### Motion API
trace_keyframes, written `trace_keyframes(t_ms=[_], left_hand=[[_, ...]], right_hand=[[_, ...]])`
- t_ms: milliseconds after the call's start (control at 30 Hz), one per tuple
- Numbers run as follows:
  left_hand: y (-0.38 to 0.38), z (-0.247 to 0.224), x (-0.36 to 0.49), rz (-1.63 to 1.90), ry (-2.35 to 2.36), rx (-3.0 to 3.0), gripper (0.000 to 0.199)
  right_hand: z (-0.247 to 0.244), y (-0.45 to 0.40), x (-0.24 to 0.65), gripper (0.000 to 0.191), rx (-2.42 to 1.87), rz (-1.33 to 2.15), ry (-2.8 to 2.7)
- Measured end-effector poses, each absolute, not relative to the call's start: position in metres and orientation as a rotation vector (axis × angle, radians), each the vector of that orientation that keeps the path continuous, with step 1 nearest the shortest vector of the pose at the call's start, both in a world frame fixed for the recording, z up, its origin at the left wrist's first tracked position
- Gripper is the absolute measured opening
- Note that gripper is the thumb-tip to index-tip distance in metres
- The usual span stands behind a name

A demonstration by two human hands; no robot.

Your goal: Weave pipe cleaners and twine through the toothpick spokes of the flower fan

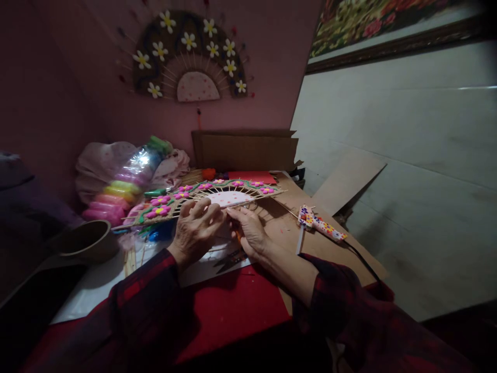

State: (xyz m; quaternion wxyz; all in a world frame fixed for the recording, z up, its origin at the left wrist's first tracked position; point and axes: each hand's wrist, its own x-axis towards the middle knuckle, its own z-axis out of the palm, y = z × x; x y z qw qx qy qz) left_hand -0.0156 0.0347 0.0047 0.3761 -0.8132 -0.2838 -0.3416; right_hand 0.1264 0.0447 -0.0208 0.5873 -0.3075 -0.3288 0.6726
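Note:
A half-round decorative fan [229,198] of thin sticks, with a brown band, pink clay flowers and a dotted white centre, is tilted above the table. My left hand [196,228] is closed at its lower edge, fingers bent, left of the middle. Beside it, my right hand [250,233] pinches at the middle of that edge with thumb and forefinger. My fingers partly hide what lies between the fingertips. Beneath my hands, scissors [230,260] with dark blades rest on white paper; an orange part shows under my right fingers.
On the right, a flower-patterned glue gun [321,224] with a black cable lies on cardboard [281,235]. At left stand a round brown container [87,241] and packs of coloured clay [120,189]. Cardboard sheets [244,150] lean at the back. A similar fan [198,85] hangs on the wall.

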Motion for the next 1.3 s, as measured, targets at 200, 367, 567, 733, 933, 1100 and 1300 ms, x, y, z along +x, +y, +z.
trace_keyframes(t_ms=[200,367,567,733,933,1100,1300], left_hand=[[0.037,0.002,-0.014,-1.025,-0.922,-2.113,0.018],[0.04,0.002,-0.011,-0.996,-0.918,-2.094,0.011],[0.042,0.002,-0.007,-1.031,-0.956,-2.102,0.008],[0.041,0.004,-0.003,-1.038,-0.987,-2.122,0.008],[0.041,0.002,-0.003,-1.159,-1.037,-2.179,0.008],[0.04,0.002,-0.003,-1.161,-1.023,-2.212,0.009],[0.038,0.003,-0.003,-1.12,-0.976,-2.183,0.008]], right_hand=[[-0.021,0.045,0.126,0.018,-0.737,1.549,-0.784],[-0.023,0.045,0.125,0.013,-0.7,1.549,-0.768],[-0.022,0.045,0.124,0.01,-0.689,1.543,-0.745],[-0.02,0.044,0.123,0.006,-0.693,1.519,-0.743],[-0.02,0.045,0.124,0.006,-0.685,1.561,-0.753],[-0.022,0.047,0.124,0.006,-0.669,1.556,-0.739],[-0.02,0.045,0.123,0.005,-0.627,1.546,-0.701]])
